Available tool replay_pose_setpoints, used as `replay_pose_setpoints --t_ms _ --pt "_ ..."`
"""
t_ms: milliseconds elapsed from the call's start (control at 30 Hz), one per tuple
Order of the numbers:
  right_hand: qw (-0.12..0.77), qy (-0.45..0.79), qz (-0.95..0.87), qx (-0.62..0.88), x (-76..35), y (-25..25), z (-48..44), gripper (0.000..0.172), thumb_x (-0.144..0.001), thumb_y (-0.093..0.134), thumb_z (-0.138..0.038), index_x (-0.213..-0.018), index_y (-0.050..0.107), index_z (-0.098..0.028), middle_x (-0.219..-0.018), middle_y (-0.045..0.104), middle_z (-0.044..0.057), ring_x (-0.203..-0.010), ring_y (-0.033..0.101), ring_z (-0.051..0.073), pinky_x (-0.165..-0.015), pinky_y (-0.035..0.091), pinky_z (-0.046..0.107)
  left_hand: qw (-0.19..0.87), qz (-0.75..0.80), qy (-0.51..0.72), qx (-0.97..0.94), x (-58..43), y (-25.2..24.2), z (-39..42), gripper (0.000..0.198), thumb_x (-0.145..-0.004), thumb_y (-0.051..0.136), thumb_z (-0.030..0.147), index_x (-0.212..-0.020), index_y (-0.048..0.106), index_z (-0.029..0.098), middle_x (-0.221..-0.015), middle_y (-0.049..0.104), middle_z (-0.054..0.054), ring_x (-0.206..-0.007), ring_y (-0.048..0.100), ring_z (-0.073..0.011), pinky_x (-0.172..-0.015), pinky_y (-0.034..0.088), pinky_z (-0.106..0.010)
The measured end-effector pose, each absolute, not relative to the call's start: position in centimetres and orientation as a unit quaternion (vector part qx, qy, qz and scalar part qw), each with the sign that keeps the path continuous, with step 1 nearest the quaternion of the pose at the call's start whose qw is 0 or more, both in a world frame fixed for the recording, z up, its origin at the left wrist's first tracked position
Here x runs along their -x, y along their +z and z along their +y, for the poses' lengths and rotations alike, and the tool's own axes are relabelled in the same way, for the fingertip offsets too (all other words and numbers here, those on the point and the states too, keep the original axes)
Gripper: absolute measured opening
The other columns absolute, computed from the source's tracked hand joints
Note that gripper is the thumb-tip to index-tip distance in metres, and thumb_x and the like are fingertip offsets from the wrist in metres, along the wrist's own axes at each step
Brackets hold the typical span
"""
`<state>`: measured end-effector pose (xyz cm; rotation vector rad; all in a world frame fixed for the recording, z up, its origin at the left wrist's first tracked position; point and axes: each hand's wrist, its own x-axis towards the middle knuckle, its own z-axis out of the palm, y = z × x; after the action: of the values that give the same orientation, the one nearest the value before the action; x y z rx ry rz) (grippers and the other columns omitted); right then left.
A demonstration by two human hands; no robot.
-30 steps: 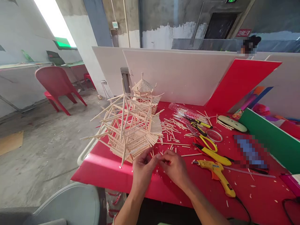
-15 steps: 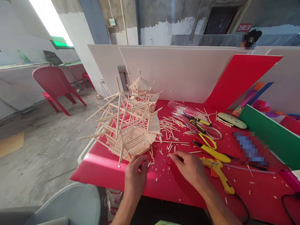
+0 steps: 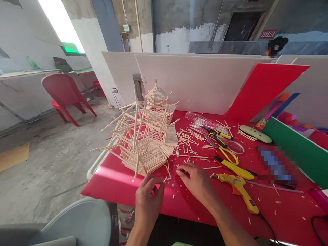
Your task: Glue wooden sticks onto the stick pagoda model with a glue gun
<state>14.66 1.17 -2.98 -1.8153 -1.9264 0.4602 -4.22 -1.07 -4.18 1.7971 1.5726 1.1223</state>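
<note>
My left hand (image 3: 150, 196) is closed in a pinch at the front edge of the stick model, with a short wooden stick (image 3: 165, 179) at its fingertips. My right hand (image 3: 194, 179) hovers over the red board, thumb and forefinger pressed together; whatever they hold is too small to make out. Close beyond both hands stands an open framework of thin wooden sticks (image 3: 138, 133), with slatted roof panels on its right side. Behind it rises a finished-looking pavilion roof (image 3: 156, 94) of sticks. Loose cut sticks (image 3: 188, 138) lie scattered to the right.
A yellow glue gun (image 3: 241, 189) lies right of my right hand. Beyond it are a yellow utility knife (image 3: 237, 169), pliers (image 3: 216, 136), tape roll (image 3: 235, 147) and a green board (image 3: 292, 150). White panels (image 3: 194, 83) stand behind; a grey bin (image 3: 79, 222) is front left.
My right hand has moved left, closer to my left hand. The left hand keeps its pinch beside the model. The whole view has shifted slightly.
</note>
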Motion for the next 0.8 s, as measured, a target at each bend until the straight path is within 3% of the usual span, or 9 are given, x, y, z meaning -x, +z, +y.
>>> replay_pose_setpoints --t_ms 233,500,700,800 --pt "0.142 0.156 -0.707 0.675 -12.0 -3.9 2.7 0.016 -0.089 0.058 -0.032 -0.088 0.073 -0.027 -0.088 0.072 0.000 -0.084 0.066 0.015 -0.068 0.042 0.024 0.249 0.609 0.421 -0.625 4.5 -4.4 -1.1 0.016 -0.085 0.058 0.029 -0.080 0.071 0.021 -0.071 0.070 0.000 -0.051 0.053 -0.0120 -0.051 0.044 -0.022" --pt "0.072 0.138 -0.709 0.688 -11.1 -5.0 4.0 0.018 -0.088 0.055 -0.026 -0.087 0.072 -0.022 -0.088 0.072 0.004 -0.083 0.067 0.018 -0.066 0.041 0.025 0.258 0.626 0.409 -0.612 4.3 -4.8 -0.6 0.019 -0.084 0.057 0.030 -0.079 0.073 0.021 -0.068 0.072 -0.001 -0.050 0.056 -0.0134 -0.052 0.046 -0.024" --pt "0.065 0.138 -0.714 0.683 -12.5 -4.5 4.3 0.024 -0.093 0.048 -0.028 -0.092 0.072 -0.023 -0.093 0.072 0.004 -0.088 0.067 0.018 -0.068 0.042 0.025 0.281 0.607 0.399 -0.627 2.7 -5.0 0.1 0.019 -0.086 0.056 0.028 -0.082 0.073 0.020 -0.069 0.073 -0.001 -0.055 0.061 -0.0148 -0.055 0.048 -0.025" --pt "0.069 0.142 -0.720 0.676 -14.0 -3.6 4.5 0.024 -0.093 0.049 -0.028 -0.103 0.070 -0.027 -0.101 0.073 0.002 -0.094 0.067 0.017 -0.072 0.043 0.024 0.291 0.574 0.408 -0.648 1.4 -4.6 0.5 0.020 -0.087 0.054 0.026 -0.084 0.073 0.020 -0.070 0.073 -0.003 -0.058 0.063 -0.0155 -0.055 0.047 -0.024"
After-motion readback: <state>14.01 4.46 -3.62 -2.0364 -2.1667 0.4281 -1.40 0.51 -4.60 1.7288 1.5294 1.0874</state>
